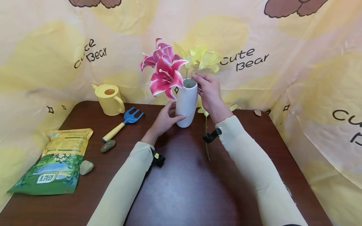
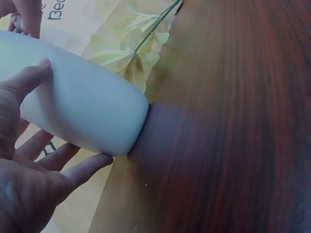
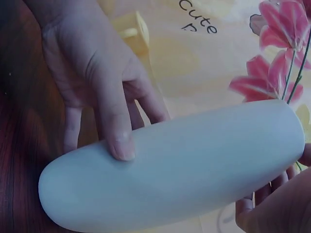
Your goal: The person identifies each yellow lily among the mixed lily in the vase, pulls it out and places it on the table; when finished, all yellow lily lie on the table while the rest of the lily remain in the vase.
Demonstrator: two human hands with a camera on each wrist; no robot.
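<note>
A white vase (image 1: 186, 105) stands upright on the table, with pink artificial lilies (image 1: 165, 77) leaning left out of its mouth. My left hand (image 1: 165, 118) holds the vase low down, thumb across the front and fingers round the far side. At the rim, my right hand (image 1: 210, 94) pinches the stem of a yellow lily (image 1: 209, 59) whose blooms spread above the vase; the stem's lower end is hidden. Another yellow lily (image 2: 121, 60) lies on the table behind the vase, its thin stem (image 1: 206, 135) pointing toward me in the head view.
To the left are a yellow watering can (image 1: 110, 100), a blue hand fork (image 1: 131, 116) with a yellow handle, two stones (image 1: 86, 167) and a green-and-yellow bag (image 1: 60, 161). A small stone (image 1: 257, 112) lies at the back right. Printed cloth (image 1: 319, 62) hangs around the table.
</note>
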